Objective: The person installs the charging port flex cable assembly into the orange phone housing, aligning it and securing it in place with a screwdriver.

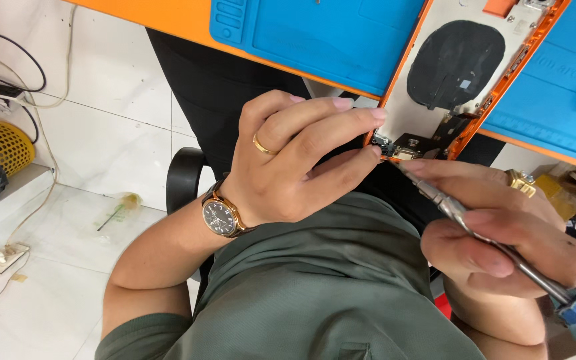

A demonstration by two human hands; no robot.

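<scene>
Right now your left hand [288, 160] pinches the bottom edge of the opened orange phone housing [461, 80], which overhangs the worktop [168, 20] by the blue mat [315, 40]. Your right hand [501, 233] is closed around a slim metal screwdriver [475, 230], tip at the housing's bottom corner.

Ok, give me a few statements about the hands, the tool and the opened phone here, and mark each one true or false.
1. The left hand pinches the lower edge of the opened phone. True.
2. The right hand holds a hammer. False: it holds a slim metal screwdriver.
3. The left wrist wears a wristwatch. True.
4. The mat on the bench is green. False: it is blue.
5. The screwdriver's tip points at the phone's lower end. True.
</scene>
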